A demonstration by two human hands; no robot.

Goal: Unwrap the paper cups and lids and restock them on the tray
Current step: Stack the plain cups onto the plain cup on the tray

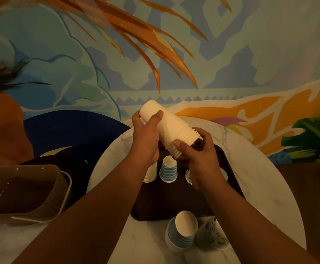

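A long stack of plain white paper cups [169,128] is held tilted above the dark tray [166,204], base end up and to the left, rims down to the right. My left hand [145,136] grips the upper part of the stack. My right hand [199,159] grips the rim end. On the tray stand a white cup stack [151,173], a blue-striped cup stack [168,171] and a patterned cup [188,177] partly hidden by my right hand.
The tray lies on a round white marble table [250,168]. Near the front edge lie a blue-striped cup stack [182,232] on its side and a wrapped patterned stack [212,235]. A brown woven basket [23,193] sits at the left. A painted wall stands behind.
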